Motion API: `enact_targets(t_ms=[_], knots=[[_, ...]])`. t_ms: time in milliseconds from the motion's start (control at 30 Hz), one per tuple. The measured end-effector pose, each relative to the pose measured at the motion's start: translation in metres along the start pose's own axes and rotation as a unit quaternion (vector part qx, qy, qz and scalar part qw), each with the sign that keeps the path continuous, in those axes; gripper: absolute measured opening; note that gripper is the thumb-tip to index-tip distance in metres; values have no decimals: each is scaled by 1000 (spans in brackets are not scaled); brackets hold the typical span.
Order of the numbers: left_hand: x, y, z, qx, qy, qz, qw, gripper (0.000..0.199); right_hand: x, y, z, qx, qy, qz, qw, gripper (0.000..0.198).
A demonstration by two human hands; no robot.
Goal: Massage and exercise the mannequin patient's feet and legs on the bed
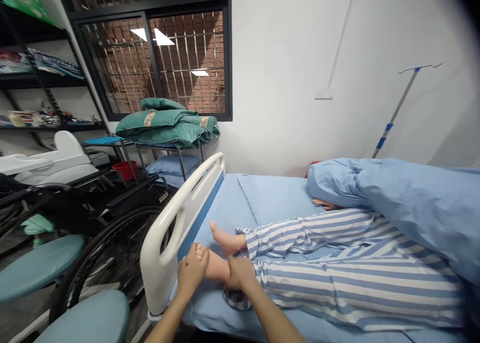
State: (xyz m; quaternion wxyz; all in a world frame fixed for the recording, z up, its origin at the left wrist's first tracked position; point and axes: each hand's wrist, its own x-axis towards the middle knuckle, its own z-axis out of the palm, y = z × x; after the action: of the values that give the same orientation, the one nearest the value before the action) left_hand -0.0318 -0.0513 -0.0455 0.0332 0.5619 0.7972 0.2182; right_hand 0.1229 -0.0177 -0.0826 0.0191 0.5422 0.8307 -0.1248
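A figure in blue-and-white striped pajama trousers (345,278) lies on the bed, legs stretched toward the footboard. My left hand (192,272) is closed around the toe end of the nearer bare foot (215,268). With my right hand (241,274) I grip the ankle of the same leg, close to the trouser cuff. Parts of that foot and ankle are hidden under my fingers. The other bare foot (228,240) rests just beyond, toes up, touched by neither hand as far as I can see. Both legs lie on a light blue sheet (273,193).
A white footboard (187,198) stands just left of my left hand. Beyond it are a wheelchair (108,243), blue-green stools (90,318) and a rack with folded green bedding (168,125). A blue quilt (405,198) covers the figure's upper body; a drip stand (397,110) rises behind.
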Motion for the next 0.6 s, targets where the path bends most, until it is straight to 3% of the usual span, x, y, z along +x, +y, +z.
enact_targets(t_ms=[133, 333, 433, 600], knots=[[-12, -15, 16, -43, -46, 13, 998, 38, 0, 0, 0, 4, -22, 9, 1000, 70], [-32, -42, 58, 35, -159, 76, 984, 27, -3, -1, 1, -5, -1, 2, 1000, 70], [-35, -48, 79, 103, -154, 86, 979, 32, -4, -2, -4, 0, -10, 9, 1000, 70], [-39, -48, 91, 104, -130, 97, 981, 35, -4, -1, -13, 31, -56, 40, 997, 68]])
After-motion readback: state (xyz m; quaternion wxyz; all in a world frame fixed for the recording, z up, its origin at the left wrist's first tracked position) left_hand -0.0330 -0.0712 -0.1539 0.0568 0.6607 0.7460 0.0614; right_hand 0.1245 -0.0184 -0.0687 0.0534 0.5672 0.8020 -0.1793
